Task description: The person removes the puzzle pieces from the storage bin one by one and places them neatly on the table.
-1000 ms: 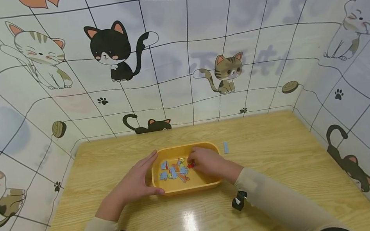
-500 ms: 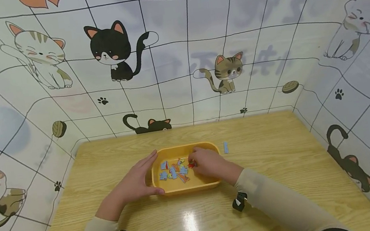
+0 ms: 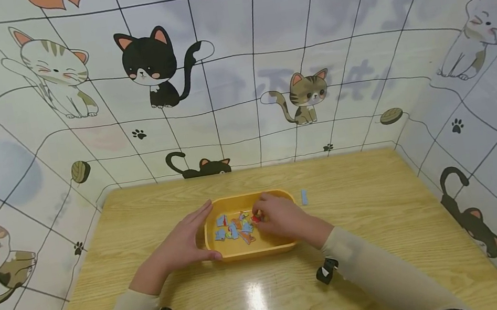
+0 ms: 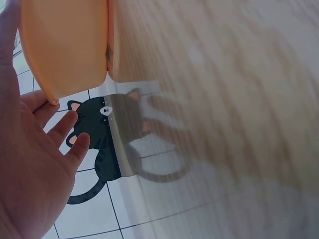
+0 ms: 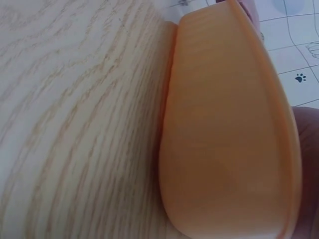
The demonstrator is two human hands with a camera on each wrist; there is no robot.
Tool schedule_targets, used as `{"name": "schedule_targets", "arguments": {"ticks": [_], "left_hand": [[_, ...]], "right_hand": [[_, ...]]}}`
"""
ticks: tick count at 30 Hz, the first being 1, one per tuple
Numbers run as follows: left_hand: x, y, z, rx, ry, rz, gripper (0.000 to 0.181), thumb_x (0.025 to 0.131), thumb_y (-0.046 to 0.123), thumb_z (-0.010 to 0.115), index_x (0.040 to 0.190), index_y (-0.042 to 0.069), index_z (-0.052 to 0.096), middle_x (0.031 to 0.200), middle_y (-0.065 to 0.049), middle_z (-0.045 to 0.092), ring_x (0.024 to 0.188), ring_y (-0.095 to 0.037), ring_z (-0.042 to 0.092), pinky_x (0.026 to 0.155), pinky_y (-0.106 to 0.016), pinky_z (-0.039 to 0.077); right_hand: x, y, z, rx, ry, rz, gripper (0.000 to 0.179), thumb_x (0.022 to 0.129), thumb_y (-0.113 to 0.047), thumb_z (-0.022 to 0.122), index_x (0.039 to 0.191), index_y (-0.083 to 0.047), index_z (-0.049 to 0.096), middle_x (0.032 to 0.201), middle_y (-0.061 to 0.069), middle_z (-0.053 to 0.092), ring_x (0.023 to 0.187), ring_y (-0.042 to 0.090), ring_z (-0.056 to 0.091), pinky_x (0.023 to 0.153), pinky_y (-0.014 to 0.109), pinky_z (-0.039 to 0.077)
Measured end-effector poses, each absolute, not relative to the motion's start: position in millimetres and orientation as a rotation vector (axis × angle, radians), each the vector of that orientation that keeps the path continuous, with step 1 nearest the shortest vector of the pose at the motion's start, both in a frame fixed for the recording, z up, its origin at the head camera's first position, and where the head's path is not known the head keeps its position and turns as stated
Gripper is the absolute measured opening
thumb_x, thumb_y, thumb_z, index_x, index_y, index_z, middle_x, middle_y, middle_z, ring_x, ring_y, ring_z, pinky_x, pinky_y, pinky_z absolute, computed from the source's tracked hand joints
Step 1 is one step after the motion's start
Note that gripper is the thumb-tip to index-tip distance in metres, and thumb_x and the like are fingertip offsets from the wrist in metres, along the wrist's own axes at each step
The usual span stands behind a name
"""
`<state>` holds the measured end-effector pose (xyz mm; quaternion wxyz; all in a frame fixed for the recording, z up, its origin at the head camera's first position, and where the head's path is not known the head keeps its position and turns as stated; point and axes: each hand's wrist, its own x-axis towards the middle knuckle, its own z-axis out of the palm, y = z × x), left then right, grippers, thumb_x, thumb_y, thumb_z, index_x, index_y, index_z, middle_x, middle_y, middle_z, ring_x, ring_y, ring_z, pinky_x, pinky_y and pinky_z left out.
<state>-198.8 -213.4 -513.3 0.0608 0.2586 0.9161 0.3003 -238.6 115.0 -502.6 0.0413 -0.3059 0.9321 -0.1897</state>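
Observation:
A shallow yellow tray (image 3: 253,254) stands on the wooden table, holding several small puzzle pieces (image 3: 233,230) in blue, orange and red. My left hand (image 3: 187,240) spans the tray's left end, thumb near the front corner and straight fingers along the back corner. In the left wrist view, fingertips touch the rim of the tray (image 4: 65,45). Inside the tray's right half, my right hand (image 3: 281,219) pinches a red puzzle piece (image 3: 256,219) with bent fingers, which partly cover it. The tray's side wall (image 5: 224,124) hides most of that hand in the right wrist view.
One narrow blue piece (image 3: 304,197) lies on the table (image 3: 353,188) just right of the tray. Behind and beside the table rises a white wall covering (image 3: 238,82) printed with cats and grid lines. Both sleeves carry a small black wrist device (image 3: 326,271).
My right hand's fingers shift slightly at the red piece, staying inside the tray. The left hand and tray keep their places, while the head view moves a touch.

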Motion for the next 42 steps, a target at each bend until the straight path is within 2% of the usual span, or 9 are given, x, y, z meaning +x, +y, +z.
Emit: {"name": "schedule_targets", "arguments": {"ticks": [5,12,18,23,30,34,42], "left_hand": [[-199,-214,-512,0.775,2.768,0.912,0.134,0.075,0.058,0.100,0.177,0.011,0.028,0.184,0.000,0.019,0.166,-0.039,0.027,0.130,-0.067,0.027],[-199,-214,-511,0.770,2.775,0.903,0.134,0.075,0.060,0.100,0.177,0.012,0.027,0.185,0.000,0.019,0.166,-0.039,0.027,0.130,-0.067,0.027],[-199,-214,-511,0.769,2.769,0.897,0.134,0.075,0.061,0.099,0.177,0.012,0.027,0.185,0.000,0.019,0.166,-0.039,0.026,0.131,-0.066,0.026],[-199,-214,-512,0.770,2.766,0.899,0.134,0.075,0.061,0.099,0.177,0.015,0.026,0.185,0.001,0.019,0.166,-0.038,0.026,0.131,-0.066,0.026],[-200,-214,-516,0.781,2.771,0.904,0.135,0.074,0.060,0.100,0.177,0.012,0.027,0.185,0.002,0.019,0.166,-0.039,0.027,0.130,-0.067,0.027],[-200,-214,-516,0.780,2.772,0.905,0.135,0.074,0.061,0.100,0.177,0.012,0.027,0.184,0.003,0.018,0.166,-0.038,0.027,0.130,-0.067,0.027],[-200,-215,-517,0.767,2.770,0.906,0.135,0.074,0.060,0.100,0.177,0.013,0.027,0.185,0.003,0.018,0.166,-0.038,0.026,0.131,-0.066,0.027]], "right_hand": [[-237,121,-494,-0.952,2.876,-0.656,0.020,0.100,-0.026,0.084,0.116,-0.017,0.076,0.110,-0.006,0.066,0.091,0.011,0.065,0.079,0.029,0.058],[-235,133,-483,-0.938,2.948,-0.733,0.021,0.097,-0.021,0.083,0.116,-0.016,0.077,0.105,-0.006,0.065,0.083,0.011,0.062,0.070,0.030,0.055],[-232,147,-478,-0.869,2.998,-0.819,0.030,0.095,-0.021,0.085,0.124,-0.015,0.076,0.110,-0.005,0.066,0.089,0.012,0.064,0.073,0.032,0.057],[-232,159,-477,-0.889,3.053,-0.951,0.028,0.094,-0.019,0.085,0.120,-0.015,0.076,0.109,-0.004,0.067,0.083,0.014,0.060,0.069,0.032,0.055],[-232,176,-476,-0.868,3.101,-1.082,0.027,0.096,-0.019,0.083,0.120,-0.010,0.076,0.106,-0.001,0.068,0.080,0.018,0.058,0.064,0.031,0.051],[-233,184,-478,-0.859,3.125,-1.138,0.022,0.099,-0.020,0.081,0.118,-0.010,0.077,0.103,-0.001,0.068,0.079,0.022,0.059,0.064,0.032,0.049],[-234,203,-486,-0.760,3.188,-1.149,0.026,0.095,-0.016,0.087,0.117,-0.008,0.075,0.101,0.002,0.066,0.077,0.020,0.057,0.065,0.033,0.049]]}}
